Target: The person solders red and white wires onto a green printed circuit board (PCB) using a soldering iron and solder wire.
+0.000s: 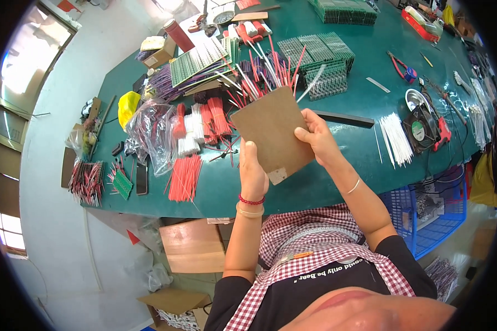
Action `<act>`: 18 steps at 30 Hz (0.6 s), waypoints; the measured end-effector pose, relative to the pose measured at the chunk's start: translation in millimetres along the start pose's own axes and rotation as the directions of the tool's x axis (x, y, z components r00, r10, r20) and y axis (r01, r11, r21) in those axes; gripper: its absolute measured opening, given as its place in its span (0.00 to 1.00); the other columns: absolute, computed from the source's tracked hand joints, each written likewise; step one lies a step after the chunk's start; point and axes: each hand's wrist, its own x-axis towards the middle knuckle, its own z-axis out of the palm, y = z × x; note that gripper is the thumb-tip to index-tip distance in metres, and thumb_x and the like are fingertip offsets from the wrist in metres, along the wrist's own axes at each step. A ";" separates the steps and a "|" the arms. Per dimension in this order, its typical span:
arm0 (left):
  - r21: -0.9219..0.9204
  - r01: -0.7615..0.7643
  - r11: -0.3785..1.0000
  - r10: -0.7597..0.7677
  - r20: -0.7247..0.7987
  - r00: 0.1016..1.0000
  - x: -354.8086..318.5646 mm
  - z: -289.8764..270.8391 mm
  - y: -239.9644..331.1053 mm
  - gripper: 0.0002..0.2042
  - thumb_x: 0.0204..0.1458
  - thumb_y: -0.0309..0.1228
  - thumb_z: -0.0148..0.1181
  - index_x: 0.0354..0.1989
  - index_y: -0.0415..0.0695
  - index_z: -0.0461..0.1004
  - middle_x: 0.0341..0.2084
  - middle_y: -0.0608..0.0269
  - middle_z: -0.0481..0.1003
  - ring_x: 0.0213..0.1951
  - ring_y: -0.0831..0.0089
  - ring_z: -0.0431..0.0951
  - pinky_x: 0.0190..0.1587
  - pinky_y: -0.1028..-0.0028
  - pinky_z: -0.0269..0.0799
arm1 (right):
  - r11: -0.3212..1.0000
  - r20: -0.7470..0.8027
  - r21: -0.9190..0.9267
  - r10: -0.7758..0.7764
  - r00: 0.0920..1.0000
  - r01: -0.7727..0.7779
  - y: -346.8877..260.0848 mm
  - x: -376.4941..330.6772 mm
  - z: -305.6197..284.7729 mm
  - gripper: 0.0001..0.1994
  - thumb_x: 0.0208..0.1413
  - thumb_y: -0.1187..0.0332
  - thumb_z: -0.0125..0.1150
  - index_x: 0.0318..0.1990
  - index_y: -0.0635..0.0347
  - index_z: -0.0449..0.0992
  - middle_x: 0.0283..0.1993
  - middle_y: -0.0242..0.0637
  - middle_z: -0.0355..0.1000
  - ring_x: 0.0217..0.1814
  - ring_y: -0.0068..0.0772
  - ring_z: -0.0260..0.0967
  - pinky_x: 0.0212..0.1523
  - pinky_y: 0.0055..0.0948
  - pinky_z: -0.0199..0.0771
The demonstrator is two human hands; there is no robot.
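Observation:
A flat brown board (276, 129) is raised above the table, tilted, between my two hands. My left hand (253, 174) holds its left edge, thumb pointing up beside it and fingers hidden behind. My right hand (319, 138) grips the right edge, with the thumb on the near face. Red and white wires (270, 69) stick up past the board's far edge; whether they are fixed to it is hidden. Left of the board lie bundles of red wires (220, 117) and white wires (192, 132), with loose red wires (184, 177) nearer the table edge.
On the green table (348, 182) are stacked circuit boards (317, 49), a clear plastic bag (154, 132), a phone (142, 177) and white strips (395, 139). A small fan (419, 129) and pliers (401, 69) lie at right. Below the table edge stands a blue crate (439, 220).

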 end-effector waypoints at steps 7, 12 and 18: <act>0.349 -0.047 0.936 0.010 0.106 0.994 -29.3 7.0 6.8 0.20 0.67 0.34 0.37 0.63 0.37 0.58 0.55 0.55 0.67 0.54 0.69 0.69 0.57 0.69 0.66 | 0.986 -0.027 0.151 0.069 0.997 -0.064 16.2 -21.4 -14.9 0.12 0.57 0.74 0.61 0.48 0.56 0.71 0.47 0.28 0.75 0.49 0.21 0.69 0.54 0.25 0.66; 0.650 -0.245 0.719 0.143 0.207 0.968 -43.4 4.4 17.0 0.14 0.64 0.30 0.40 0.54 0.36 0.61 0.27 0.52 0.75 0.24 0.66 0.75 0.27 0.70 0.69 | 0.945 0.093 0.299 0.112 0.989 -0.135 20.7 -25.3 -6.9 0.16 0.57 0.73 0.64 0.52 0.57 0.71 0.50 0.28 0.75 0.55 0.24 0.69 0.58 0.27 0.65; 0.797 -0.353 0.490 0.139 0.328 0.934 -73.1 13.6 31.7 0.19 0.57 0.22 0.47 0.57 0.33 0.62 0.45 0.42 0.75 0.40 0.52 0.80 0.38 0.67 0.77 | 0.931 0.111 0.320 0.146 0.983 -0.175 37.1 -38.0 0.3 0.18 0.52 0.72 0.68 0.50 0.59 0.71 0.47 0.31 0.73 0.47 0.28 0.72 0.51 0.28 0.71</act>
